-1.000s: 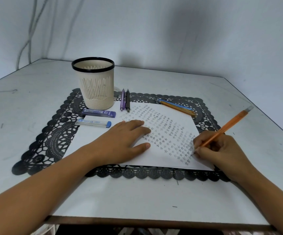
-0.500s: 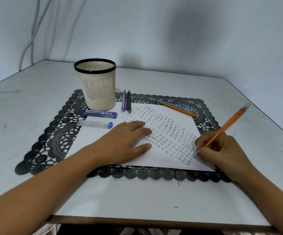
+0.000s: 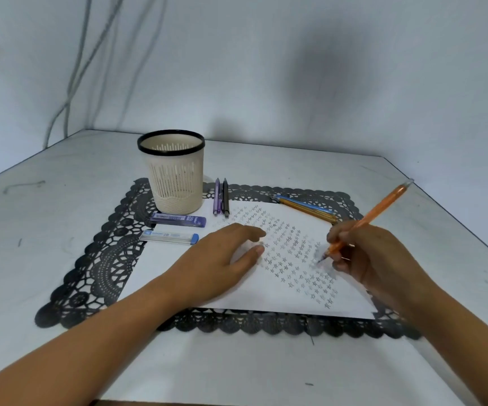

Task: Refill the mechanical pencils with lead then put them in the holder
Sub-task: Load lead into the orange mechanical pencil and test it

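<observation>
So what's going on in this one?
A person's right hand grips an orange mechanical pencil, tip down on the marked paper, apparently testing it. The left hand rests flat on the sheet. A purple pencil and a black pencil lie beside the holder, other pencils on the mat at far right, two lead cases near the holder. No pencil shows in the holder.

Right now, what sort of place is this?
Likely a plain indoor writing desk against a bare wall: a marked-up white sheet on a black lace mat, a beige pencil holder, and a purple lead case beside it.
</observation>
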The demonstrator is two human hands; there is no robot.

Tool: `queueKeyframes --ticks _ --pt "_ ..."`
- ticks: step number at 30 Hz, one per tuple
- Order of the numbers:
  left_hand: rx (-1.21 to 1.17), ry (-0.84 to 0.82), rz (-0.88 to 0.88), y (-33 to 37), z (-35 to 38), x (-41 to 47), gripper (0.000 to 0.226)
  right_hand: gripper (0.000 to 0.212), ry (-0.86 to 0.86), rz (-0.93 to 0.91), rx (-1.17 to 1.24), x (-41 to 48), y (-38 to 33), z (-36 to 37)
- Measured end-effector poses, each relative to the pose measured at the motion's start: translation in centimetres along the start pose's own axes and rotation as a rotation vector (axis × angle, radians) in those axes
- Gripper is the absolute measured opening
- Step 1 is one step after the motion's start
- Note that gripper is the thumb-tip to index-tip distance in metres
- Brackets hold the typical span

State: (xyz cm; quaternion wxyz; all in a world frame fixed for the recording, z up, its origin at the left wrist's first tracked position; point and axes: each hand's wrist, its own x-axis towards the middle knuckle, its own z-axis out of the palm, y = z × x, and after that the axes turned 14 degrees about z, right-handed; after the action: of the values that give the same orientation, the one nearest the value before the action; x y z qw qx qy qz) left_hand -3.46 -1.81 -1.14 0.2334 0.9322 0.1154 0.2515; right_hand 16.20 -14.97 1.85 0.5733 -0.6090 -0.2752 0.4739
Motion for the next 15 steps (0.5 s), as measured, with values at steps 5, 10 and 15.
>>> queueKeyframes --ticks 5,10,15 --pt "-0.125 0.095 -0.012 0.5 -0.3 0.2 0.047 0.008 -0.068 -0.071 -0.181 1.6 -0.5 4.7" --pt "-0.127 0.145 -0.058 0.2 -0.5 0.3 0.030 0.007 -0.077 -0.061 -0.202 3.9 -1.1 7.8" --pt "-0.047 0.146 -0.077 -0.1 -0.6 0.4 0.026 0.026 -0.034 0.046 0.291 5.6 -2.1 8.8"
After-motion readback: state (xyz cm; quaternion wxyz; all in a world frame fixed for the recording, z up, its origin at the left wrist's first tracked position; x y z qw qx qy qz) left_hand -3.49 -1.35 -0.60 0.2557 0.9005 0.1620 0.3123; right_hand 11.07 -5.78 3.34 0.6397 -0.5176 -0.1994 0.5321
